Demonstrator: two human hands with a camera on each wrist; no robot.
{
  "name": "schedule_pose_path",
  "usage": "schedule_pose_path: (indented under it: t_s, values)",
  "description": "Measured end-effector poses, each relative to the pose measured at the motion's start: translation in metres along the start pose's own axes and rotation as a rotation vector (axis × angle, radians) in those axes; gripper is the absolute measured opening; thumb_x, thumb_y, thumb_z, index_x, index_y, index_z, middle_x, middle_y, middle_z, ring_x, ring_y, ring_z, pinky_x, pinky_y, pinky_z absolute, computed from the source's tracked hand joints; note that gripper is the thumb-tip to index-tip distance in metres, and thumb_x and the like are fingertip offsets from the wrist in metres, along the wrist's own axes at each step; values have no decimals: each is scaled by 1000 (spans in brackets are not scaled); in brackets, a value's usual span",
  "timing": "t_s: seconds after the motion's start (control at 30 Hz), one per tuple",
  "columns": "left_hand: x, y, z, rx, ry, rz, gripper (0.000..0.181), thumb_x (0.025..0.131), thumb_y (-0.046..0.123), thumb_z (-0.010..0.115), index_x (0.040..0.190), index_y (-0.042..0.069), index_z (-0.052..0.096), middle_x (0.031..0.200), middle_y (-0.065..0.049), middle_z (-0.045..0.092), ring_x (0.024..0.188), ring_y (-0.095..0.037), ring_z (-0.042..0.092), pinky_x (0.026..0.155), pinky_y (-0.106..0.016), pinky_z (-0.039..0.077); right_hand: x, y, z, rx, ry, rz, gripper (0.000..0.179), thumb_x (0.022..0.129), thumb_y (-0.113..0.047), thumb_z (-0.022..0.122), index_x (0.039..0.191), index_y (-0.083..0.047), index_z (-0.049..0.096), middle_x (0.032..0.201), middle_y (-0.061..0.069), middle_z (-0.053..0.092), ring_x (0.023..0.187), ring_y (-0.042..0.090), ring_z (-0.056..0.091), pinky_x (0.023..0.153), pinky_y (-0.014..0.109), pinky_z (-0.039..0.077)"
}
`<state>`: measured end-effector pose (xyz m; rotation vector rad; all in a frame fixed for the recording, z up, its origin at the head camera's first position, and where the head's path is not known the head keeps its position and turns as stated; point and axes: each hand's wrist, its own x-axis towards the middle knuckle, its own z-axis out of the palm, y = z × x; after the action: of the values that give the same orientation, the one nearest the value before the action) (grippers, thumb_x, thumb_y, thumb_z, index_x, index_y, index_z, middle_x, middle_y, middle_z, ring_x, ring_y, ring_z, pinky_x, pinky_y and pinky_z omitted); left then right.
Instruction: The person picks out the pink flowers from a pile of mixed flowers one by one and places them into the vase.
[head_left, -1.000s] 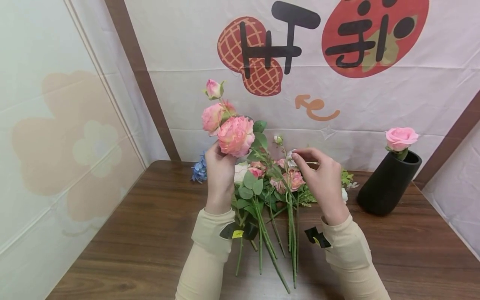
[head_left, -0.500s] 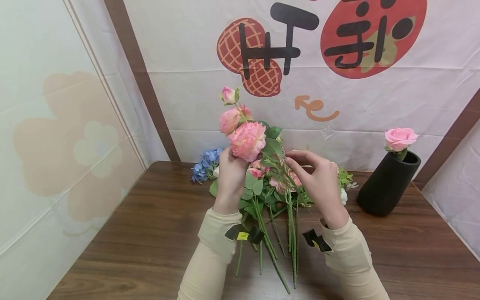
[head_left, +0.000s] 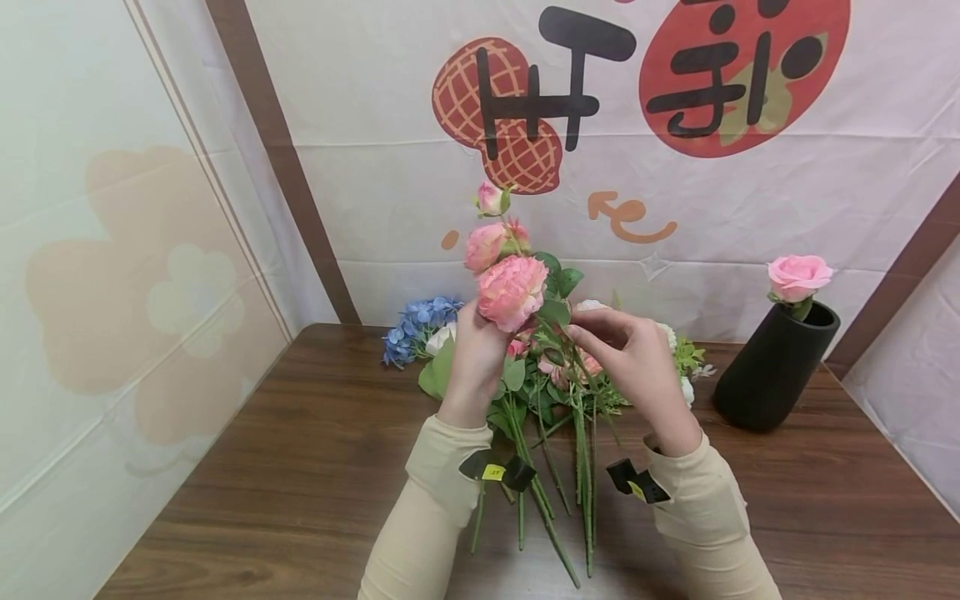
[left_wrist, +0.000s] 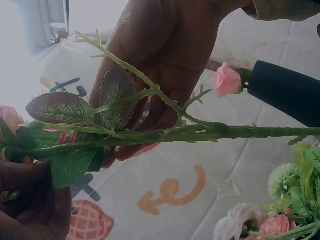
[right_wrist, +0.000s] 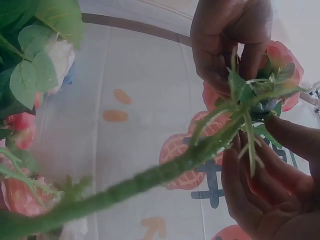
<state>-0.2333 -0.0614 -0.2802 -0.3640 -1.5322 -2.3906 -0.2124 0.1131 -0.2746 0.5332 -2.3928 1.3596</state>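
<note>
My left hand (head_left: 480,358) grips a pink artificial peony spray (head_left: 512,292) just under its largest bloom, with a smaller bloom and a bud above. My right hand (head_left: 637,358) pinches at the leafy side shoots of the same spray, thumb and fingers around them. In the left wrist view the green stem (left_wrist: 240,132) runs rightward from the forked shoots, and the serrated leaves (left_wrist: 59,110) lie between both hands. Within the right wrist view, the fingers (right_wrist: 245,185) of my right hand sit close behind the fork, below my left hand.
Artificial flowers with long green stems (head_left: 585,483) lie piled on the wooden table (head_left: 285,467), including a blue hydrangea (head_left: 420,325) at the left. A black vase (head_left: 776,367) holding one pink rose (head_left: 799,277) stands at the right. A printed cloth (head_left: 360,167) hangs behind.
My left hand has moved right with the peony spray, bringing it close to my right hand. The blue hydrangea shows more fully now. My right hand has shifted slightly.
</note>
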Motion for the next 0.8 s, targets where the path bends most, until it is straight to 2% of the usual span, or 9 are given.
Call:
schedule_pose_path:
  t_s: [0.17,0.37,0.6,0.8]
  values:
    - [1,-3,-1,22,-12,-34,34,89,-3,57,123,-6,56,104,-2,61,86,-10,58,74,-26,51,2,1,-1,43,-55,47,30,87,-32,68,109,-12,71,103,7,72,89,13,68,76,20,52]
    - [2,-6,0,55,-33,-56,34,90,-3,56,124,-4,56,104,-2,61,87,-9,58,75,-26,49,5,5,0,75,-90,83,29,86,-26,70,110,-8,70,105,10,71,86,9,68,73,21,53]
    - [2,-7,2,65,-39,-93,34,90,-2,55,125,-3,55,105,-3,59,87,-9,57,74,-25,48,5,7,1,40,-118,78,26,88,-26,68,108,-9,71,102,8,72,87,12,67,75,24,53]
    - [2,-9,2,74,-35,-99,34,90,-3,56,125,-4,56,107,-7,61,86,-9,58,74,-25,50,5,8,1,-13,-122,65,23,89,-22,65,105,-7,71,98,10,72,83,12,66,74,27,52]
